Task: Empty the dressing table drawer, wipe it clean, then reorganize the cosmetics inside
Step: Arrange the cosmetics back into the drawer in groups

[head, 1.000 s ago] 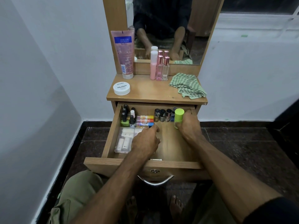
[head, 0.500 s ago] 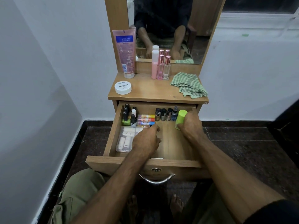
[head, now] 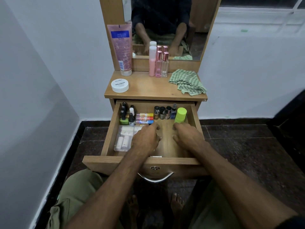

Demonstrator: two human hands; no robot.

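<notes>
The wooden drawer is pulled out. At its back right a lime-green bottle stands alone, slightly tilted. My right hand lies just in front of it, fingers loosely curled, holding nothing. My left hand hovers over the drawer's middle, fingers bent down beside a clear plastic box of small white tubes. Small nail polish bottles line the back wall, coloured sticks lie left of them, and dark bottles fill the back left corner.
On the tabletop stand a white nail polish jar, a pink tube and pink bottles; a green checked cloth lies crumpled at the right. A mirror rises behind. My knees and feet are below the drawer handle.
My right hand let go of the lime-green bottle and drew back toward me; the bottle now stands at the back right. My left hand barely moved.
</notes>
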